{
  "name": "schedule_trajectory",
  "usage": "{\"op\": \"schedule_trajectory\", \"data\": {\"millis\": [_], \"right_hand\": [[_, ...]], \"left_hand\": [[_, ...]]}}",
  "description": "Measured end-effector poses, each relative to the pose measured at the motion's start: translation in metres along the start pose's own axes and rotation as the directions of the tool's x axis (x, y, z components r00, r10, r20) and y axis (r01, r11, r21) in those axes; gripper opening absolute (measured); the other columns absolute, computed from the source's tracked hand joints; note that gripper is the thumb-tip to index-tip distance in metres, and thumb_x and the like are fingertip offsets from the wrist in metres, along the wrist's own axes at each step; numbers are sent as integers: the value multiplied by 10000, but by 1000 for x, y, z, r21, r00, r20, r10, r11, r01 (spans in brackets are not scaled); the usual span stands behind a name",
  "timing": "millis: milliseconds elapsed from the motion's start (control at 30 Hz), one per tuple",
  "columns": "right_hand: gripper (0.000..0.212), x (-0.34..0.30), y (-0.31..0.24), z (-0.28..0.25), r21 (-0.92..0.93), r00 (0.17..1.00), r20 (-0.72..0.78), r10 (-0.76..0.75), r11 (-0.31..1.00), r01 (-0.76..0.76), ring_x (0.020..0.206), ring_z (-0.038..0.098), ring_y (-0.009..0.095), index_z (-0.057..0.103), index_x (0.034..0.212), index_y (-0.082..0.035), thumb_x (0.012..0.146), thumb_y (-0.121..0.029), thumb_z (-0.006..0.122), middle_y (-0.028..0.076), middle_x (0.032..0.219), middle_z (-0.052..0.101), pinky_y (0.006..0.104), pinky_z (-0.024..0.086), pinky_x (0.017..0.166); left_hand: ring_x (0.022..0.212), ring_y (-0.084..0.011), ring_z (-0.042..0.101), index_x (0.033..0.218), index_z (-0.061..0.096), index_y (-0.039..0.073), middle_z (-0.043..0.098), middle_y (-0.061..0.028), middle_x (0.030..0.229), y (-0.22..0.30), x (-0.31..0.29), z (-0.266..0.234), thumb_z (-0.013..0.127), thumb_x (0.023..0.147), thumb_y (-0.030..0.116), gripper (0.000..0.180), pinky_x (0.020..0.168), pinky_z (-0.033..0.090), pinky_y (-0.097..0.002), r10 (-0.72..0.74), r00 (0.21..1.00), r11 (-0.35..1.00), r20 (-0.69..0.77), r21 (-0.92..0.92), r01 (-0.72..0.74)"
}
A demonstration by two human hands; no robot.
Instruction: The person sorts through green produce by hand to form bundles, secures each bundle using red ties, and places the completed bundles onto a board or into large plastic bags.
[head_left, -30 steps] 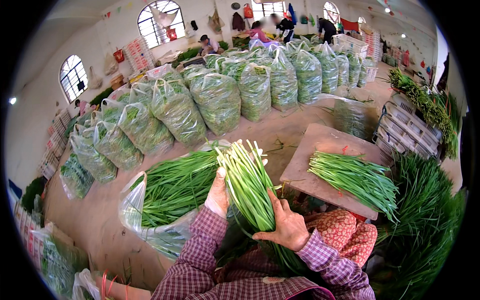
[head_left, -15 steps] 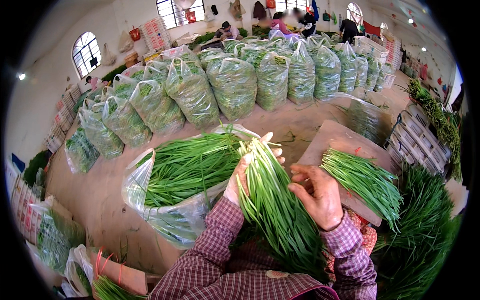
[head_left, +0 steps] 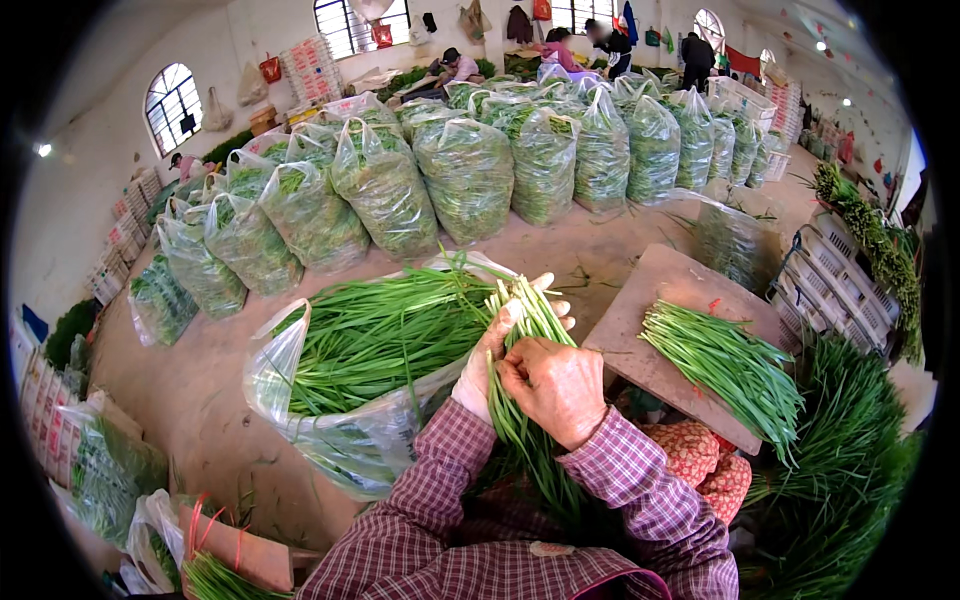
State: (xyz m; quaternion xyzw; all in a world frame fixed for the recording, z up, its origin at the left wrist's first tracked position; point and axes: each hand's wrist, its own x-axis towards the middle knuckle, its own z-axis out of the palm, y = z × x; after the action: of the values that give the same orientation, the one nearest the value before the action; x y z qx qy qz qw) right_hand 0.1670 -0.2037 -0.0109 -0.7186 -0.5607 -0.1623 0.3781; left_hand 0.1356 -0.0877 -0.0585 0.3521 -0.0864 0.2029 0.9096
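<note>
In the middle, a bunch of garlic chives (head_left: 528, 312) has its pale stem ends pointing up and its green leaves hanging toward my lap. My left hand (head_left: 482, 368), in a thin pale glove, is closed around the bunch from the left, with fingertips showing behind it. Bare and curled, my right hand (head_left: 556, 388) pinches at the front of the same chives just below the stem ends; its fingertips are partly hidden. Just left of my hands stands an open clear plastic bag (head_left: 350, 455), filled with loose chives (head_left: 390, 345).
On my right, a low board (head_left: 640, 300) carries another chive bunch (head_left: 720, 365). A large green heap (head_left: 840, 470) lies beyond it, near stacked pale crates (head_left: 840, 275). Filled bags (head_left: 465, 180) stand in rows ahead, with people working behind them. A tied-up board (head_left: 240, 550) is at lower left.
My right hand has moved left from beside the bunch onto its front, and its fingers have closed there. The bunch has narrowed and shifted slightly right with my left hand.
</note>
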Motion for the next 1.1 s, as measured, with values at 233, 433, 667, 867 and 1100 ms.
{"op": "schedule_trajectory", "data": {"millis": [233, 433, 667, 867, 1100], "right_hand": [[230, -8, -2, 6, -119, 997, 70, 41, 992, -32, 539, 611, 246, 616, 743, -92, 740, -288, 737, 55, 609, 616, 362, 462, 493], [264, 11, 13, -18, 27, 998, 6, 59, 998, -59, 519, 598, 261, 603, 705, -61, 729, -271, 760, 79, 574, 604, 366, 453, 486], [295, 40, 31, -31, 49, 996, 54, 63, 997, -66, 510, 585, 283, 626, 682, -50, 724, -307, 763, 91, 568, 599, 393, 437, 488], [373, 58, 44, -58, 37, 983, 184, 5, 999, -12, 573, 629, 305, 676, 642, -42, 786, -386, 694, 129, 575, 617, 409, 502, 570], [425, 89, 52, -53, -56, 916, 232, -326, 936, 347, 1044, 589, 258, 645, 1124, -98, 928, -444, 495, 105, 1088, 642, 437, 445, 875]], "left_hand": [[1116, -286, 554, 1426, 317, 41, 581, -143, 1173, -3, 5, -5, 558, 912, 426, 685, 941, 474, -427, -13, 1000, 998, -10, 57, 14], [1121, -291, 547, 1417, 332, 30, 580, -162, 1192, 0, 9, 2, 508, 805, 701, 925, 994, 431, -422, -3, 999, 987, -42, 161, 9], [1169, -198, 488, 1422, 332, 16, 506, -86, 1278, -8, 8, 8, 555, 636, 784, 1121, 1019, 400, -336, 112, 992, 979, 63, 164, -121], [1119, -237, 552, 1345, 411, 7, 576, -109, 1185, -4, 10, 18, 768, 630, 106, 805, 973, 465, -364, -37, 999, 967, -26, 251, 42], [1006, -280, 610, 1271, 458, 6, 601, -134, 1100, -8, 9, 1, 746, 601, 82, 734, 879, 530, -399, -171, 984, 970, -57, 165, 178]]}}
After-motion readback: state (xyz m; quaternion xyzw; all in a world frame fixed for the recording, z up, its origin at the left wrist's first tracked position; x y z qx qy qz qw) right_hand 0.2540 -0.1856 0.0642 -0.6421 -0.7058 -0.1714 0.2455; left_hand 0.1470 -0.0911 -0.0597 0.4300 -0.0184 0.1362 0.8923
